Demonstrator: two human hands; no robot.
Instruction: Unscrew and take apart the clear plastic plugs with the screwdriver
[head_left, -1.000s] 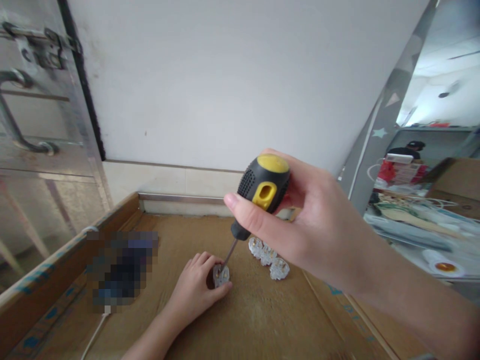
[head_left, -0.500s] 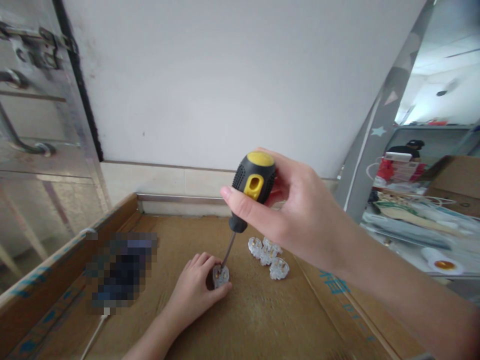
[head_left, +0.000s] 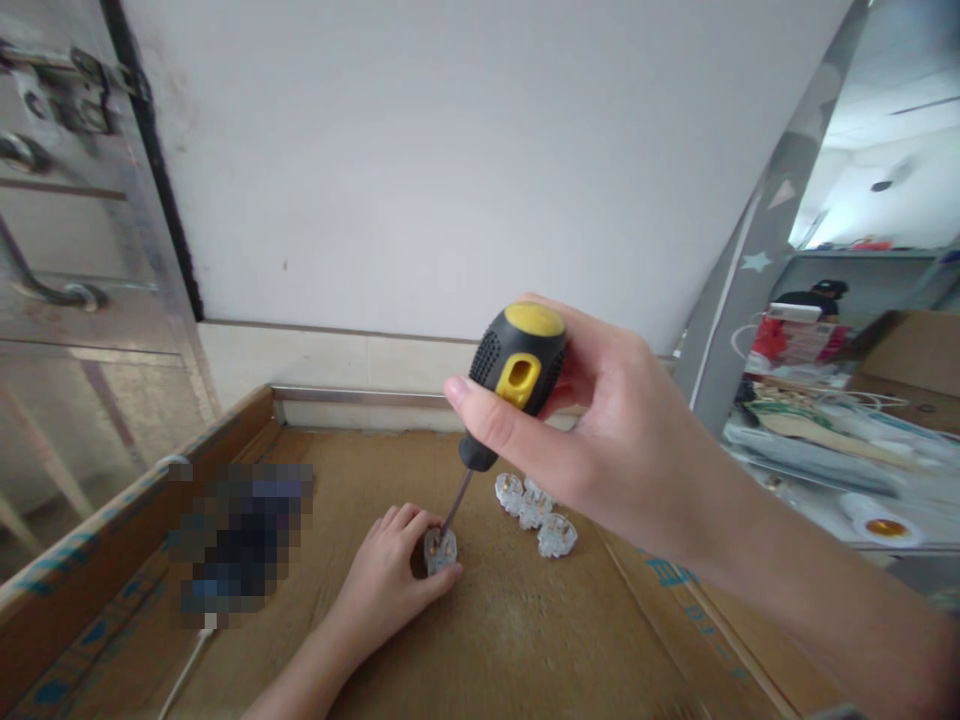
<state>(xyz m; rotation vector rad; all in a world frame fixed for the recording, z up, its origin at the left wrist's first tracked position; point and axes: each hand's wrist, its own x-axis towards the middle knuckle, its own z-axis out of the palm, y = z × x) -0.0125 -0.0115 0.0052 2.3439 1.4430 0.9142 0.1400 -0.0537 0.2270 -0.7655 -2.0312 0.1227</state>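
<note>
My right hand [head_left: 592, 410] is wrapped round the black and yellow handle of a screwdriver [head_left: 517, 360], which leans with its top to the right. Its thin shaft runs down to a small clear plastic piece with brass-coloured metal inside [head_left: 440, 552], and the tip meets it near its upper edge. Thumb and fingers of my left hand [head_left: 394, 570] pinch that clear piece against the cardboard. Several similar clear pieces [head_left: 556, 536] lie in a cluster to the right, below my right hand. The exact spot under the tip is too small to make out.
Brown cardboard [head_left: 510, 640] covers the work surface, with a raised cardboard edge [head_left: 135, 490] at left. A blurred-out dark object [head_left: 247, 540] with a white cable [head_left: 184, 670] lies there. A pale wall stands behind. At far right, a person [head_left: 817, 300] is beyond a cluttered shelf [head_left: 825, 450].
The screwdriver handle and my right hand have shifted slightly to the right, tilting the handle a little more. My left hand and the clear piece stay in nearly the same place.
</note>
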